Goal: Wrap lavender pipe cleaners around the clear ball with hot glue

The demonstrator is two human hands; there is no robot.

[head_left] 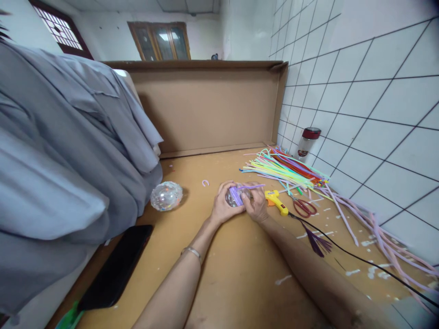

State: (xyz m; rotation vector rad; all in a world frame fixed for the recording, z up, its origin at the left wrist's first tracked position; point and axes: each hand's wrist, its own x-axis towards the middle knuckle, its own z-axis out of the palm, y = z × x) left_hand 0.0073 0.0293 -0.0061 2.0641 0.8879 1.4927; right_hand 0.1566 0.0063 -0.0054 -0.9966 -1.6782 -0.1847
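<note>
1. The fingers of the left hand (pixel 221 209) curl around the left side of a clear ball (pixel 229 198), thumb along its near side. Those of the right hand (pixel 256 206) grasp its right side, the thumb resting against it.
2. The ball is held over the tan surface (pixel 219 269), about midway between the left and right edges, towards the far edge. Whether it touches the surface is hidden.
3. It should handle as light and stiff, probably thin plastic, slippery where bare and easily dented if squeezed. The best hold is both sides, clear of the purple band (pixel 236 196), which looks soft and bendable.
4. The ball is rounded, see-through and glossy. The band lies across it in close, parallel rows, and a thin purple strip (pixel 254 186) sticks out towards the right edge.
5. Just beside the right hand lies a yellow glue gun (pixel 273 197), then red-handled scissors (pixel 304 208); a bundle of coloured stems (pixel 284 168) fills the far right corner. Another clear ball (pixel 167 196) sits near the left edge.
</note>
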